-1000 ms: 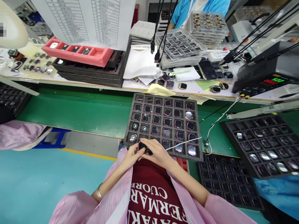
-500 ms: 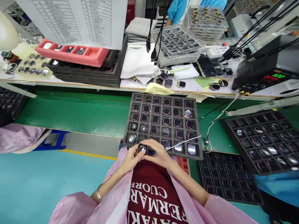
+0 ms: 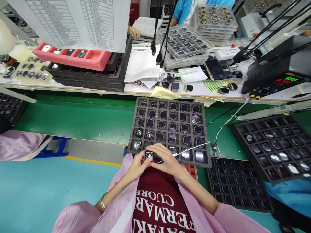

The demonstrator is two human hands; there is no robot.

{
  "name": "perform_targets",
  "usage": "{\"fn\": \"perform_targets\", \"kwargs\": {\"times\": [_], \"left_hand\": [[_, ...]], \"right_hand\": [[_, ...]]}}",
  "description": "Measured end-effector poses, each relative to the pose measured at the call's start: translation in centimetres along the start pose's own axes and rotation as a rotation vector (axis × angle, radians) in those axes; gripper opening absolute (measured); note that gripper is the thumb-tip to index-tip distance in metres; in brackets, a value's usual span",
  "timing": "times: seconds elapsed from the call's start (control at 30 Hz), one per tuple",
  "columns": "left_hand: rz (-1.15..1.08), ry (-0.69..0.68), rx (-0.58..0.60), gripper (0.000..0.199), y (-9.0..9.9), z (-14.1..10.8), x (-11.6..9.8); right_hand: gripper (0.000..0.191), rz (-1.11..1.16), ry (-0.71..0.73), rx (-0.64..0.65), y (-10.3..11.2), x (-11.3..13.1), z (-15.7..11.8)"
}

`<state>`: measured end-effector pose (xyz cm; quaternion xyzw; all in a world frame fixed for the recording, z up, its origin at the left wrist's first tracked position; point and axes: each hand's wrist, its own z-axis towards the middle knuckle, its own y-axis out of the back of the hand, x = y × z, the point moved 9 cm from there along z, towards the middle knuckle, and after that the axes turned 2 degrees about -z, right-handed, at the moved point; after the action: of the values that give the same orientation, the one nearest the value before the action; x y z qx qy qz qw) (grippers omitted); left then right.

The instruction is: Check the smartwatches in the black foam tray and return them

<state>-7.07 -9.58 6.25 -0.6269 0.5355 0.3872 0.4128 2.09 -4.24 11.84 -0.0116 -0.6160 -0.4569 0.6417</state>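
Between my two hands is a small square smartwatch (image 3: 149,155) without a strap, its screen lit. My left hand (image 3: 137,166) grips its left side, with the thumb near the lower edge of the screen. My right hand (image 3: 165,159) closes on its right side, fingers curled over the top. A white cable (image 3: 191,149) runs from beside my right hand across the tray. Just beyond my hands lies a dark foam tray (image 3: 167,141) with rows of square watches in its compartments. A few watches at its near left, such as one watch (image 3: 137,145), have lit screens.
Another foam tray of watches (image 3: 274,145) stands at the right, above a lower tray (image 3: 239,184). A black power supply (image 3: 274,71) with lit digits sits on the shelf. Papers (image 3: 142,64), a phone (image 3: 215,69) and a pink foam tray (image 3: 98,61) line the back. A co-worker's hand (image 3: 134,32) shows there.
A co-worker's hand has come into view at the back by the stacked white trays. My hands stay on the watch, nearly still.
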Motion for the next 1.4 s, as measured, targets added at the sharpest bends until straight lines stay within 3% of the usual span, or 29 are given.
{"fn": "perform_targets", "kwargs": {"times": [0.17, 0.33, 0.43, 0.63, 0.87, 1.2, 1.4], "left_hand": [[-0.302, 0.306, 0.141, 0.046, -1.4, -0.2, 3.7], [-0.362, 0.359, 0.057, 0.040, -0.3, -0.4, 5.4], [-0.359, 0.336, 0.037, 0.038, 0.1, -0.2, 5.5], [-0.339, 0.320, 0.052, 0.032, -0.3, 0.6, 4.7], [-0.287, 0.308, 0.104, 0.024, -1.5, 1.3, 3.2], [-0.236, 0.283, 0.146, 0.030, -2.0, 1.3, 2.7], [-0.163, 0.225, 0.132, 0.036, -1.8, 1.7, 1.4]], "right_hand": [[0.039, -0.072, -0.147, -0.004, -0.6, -4.7, 0.1], [0.041, -0.361, -0.241, 0.106, -3.7, -8.3, -0.2], [0.045, -0.412, -0.248, 0.131, -3.7, -8.1, -1.2], [0.029, -0.545, -0.343, 0.144, -1.1, -8.4, -3.7], [0.035, -0.518, -0.333, 0.174, -1.3, -9.3, -3.8], [0.024, -0.554, -0.392, 0.157, -1.9, -9.3, -3.4], [0.032, -0.457, -0.342, 0.072, 1.2, -7.6, -3.5]]}}
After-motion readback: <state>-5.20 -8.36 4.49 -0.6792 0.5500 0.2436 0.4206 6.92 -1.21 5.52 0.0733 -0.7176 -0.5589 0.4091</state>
